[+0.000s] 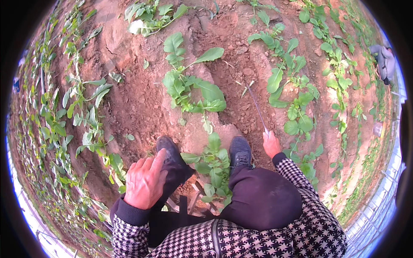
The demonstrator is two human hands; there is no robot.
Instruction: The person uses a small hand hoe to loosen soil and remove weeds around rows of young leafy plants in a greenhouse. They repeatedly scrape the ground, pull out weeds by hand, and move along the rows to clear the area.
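My left hand [146, 180] hovers above my left shoe and trouser leg, index finger pointing forward, with nothing visible in it. To the right of my right shoe, my right hand [271, 145] is closed around the near end of a thin, dark rod-like tool [256, 104], whose far end reaches the soil near some pale cut stem pieces [245, 88]. A lobed green leafy plant [193, 92] stands in the row ahead of my feet. Another leafy plant [214, 164] grows between my shoes.
Rows of leafy plants run along both sides, one close on the right [298, 103] and one on the left [90, 119]. Wooden slats [193, 201] show beneath me. A person [384, 63] bends at the far right, with a bucket-like container [378, 129] nearer.
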